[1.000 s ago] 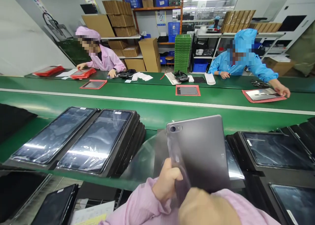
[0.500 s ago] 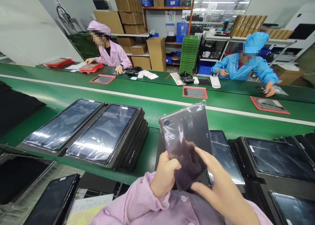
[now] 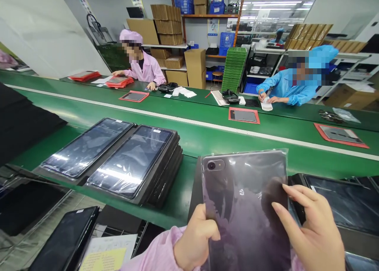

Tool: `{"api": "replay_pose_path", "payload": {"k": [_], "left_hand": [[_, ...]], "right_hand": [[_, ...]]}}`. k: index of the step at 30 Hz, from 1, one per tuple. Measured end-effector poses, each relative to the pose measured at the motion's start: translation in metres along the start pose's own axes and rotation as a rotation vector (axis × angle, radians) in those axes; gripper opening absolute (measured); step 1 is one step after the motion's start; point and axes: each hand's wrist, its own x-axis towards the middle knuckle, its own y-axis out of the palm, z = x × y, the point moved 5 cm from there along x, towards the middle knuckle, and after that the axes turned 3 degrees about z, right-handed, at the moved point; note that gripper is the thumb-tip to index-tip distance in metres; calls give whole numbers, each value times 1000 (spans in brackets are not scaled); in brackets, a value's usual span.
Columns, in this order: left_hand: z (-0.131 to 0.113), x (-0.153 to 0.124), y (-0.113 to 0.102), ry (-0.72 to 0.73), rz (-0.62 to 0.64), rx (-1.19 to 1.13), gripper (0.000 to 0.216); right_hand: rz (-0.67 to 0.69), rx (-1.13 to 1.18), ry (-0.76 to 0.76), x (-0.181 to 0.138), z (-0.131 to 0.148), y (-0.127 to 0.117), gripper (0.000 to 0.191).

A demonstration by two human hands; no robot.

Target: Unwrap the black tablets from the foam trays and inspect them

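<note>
A dark tablet (image 3: 245, 219) in clear plastic film is held upright in front of me, its back and camera facing me. My left hand (image 3: 197, 237) is closed round its left edge, thumb over the back. My right hand (image 3: 315, 219) is at its right edge, thumb and forefinger slightly apart over the back; I cannot tell how firmly they touch. Beside it on the left, another tablet (image 3: 133, 160) lies screen up on a stack of dark trays. One more tablet (image 3: 89, 146) lies farther left.
On the right, more tablets (image 3: 340, 200) lie in dark trays. A green conveyor belt (image 3: 201, 134) runs across, with tablets in red sleeves (image 3: 244, 115) on it. Opposite me sit a person in pink (image 3: 145, 67) and a person in blue (image 3: 293, 85). Papers (image 3: 103, 257) lie below left.
The tablet has come closer and tilted more square to me, showing its whole back. My right hand has moved right along with its edge. The person in blue has drawn both hands together.
</note>
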Motion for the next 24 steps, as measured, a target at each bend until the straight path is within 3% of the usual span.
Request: {"api": "replay_pose_path", "payload": {"k": [3,6,8,10,13,15,17,20,22,24], "left_hand": [[-1,3,3,88,52,36,21],[-7,3,24,237,299,157,38],[-10,2,35,320,415,282,56],[-11,5,40,387,442,459,59],[-13,17,29,495,326,672,47],[-18,31,6,575,148,724,39],[-23,48,-25,610,-76,749,38],[-22,76,-73,470,-349,835,51],[-13,90,-98,285,-425,917,62],[-1,97,-113,130,-403,993,70]], "right_hand": [[74,73,-106,-9,17,11,45],[353,362,-182,-23,42,36,70],[401,523,-2,-26,38,49,68],[344,641,328,-25,12,61,58],[280,896,725,-29,-29,89,65],[312,1095,829,-37,-40,117,69],[343,1163,853,-51,-40,146,67],[370,921,755,-68,-37,174,58],[408,739,678,-69,-42,177,50],[394,620,664,-63,-63,163,37]]}}
